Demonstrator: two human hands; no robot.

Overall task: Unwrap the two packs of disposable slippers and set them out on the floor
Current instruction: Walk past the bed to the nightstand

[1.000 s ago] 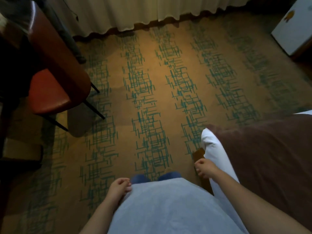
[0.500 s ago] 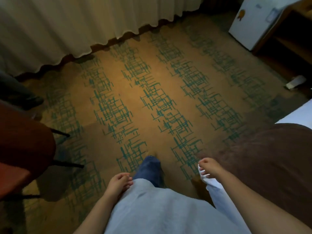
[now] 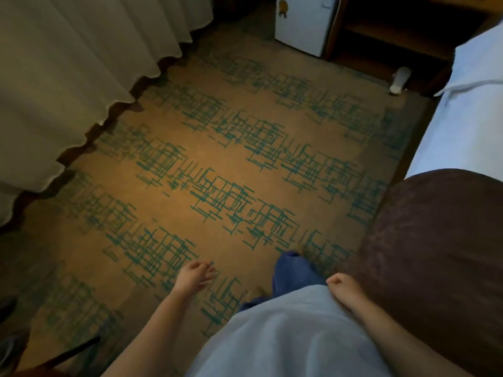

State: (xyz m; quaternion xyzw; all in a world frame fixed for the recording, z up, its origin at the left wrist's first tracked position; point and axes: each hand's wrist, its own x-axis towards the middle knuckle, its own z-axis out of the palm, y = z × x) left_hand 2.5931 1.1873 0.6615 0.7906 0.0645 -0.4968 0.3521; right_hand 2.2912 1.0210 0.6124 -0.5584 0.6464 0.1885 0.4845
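Left hand (image 3: 196, 276) swung outward, seemingly empty, half-curled.

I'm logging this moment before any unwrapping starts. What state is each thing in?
Left hand: empty, fingers loosely curled.
Right hand: empty, loosely closed.
Curtain: drawn, hem at the floor.
Fridge: door shut.
Bed: made, brown throw across it.
Carpet: no slippers on it.

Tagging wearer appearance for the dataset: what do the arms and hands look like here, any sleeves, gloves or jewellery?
Both forearms are bare as far as the frame shows, no sleeves reaching them. The left hand and right hand wear no gloves; no watch, ring or bracelet is visible, though the picture is dim and a bit blurred. Between the arms hangs a light blue-grey top, with dark blue trousers below it.
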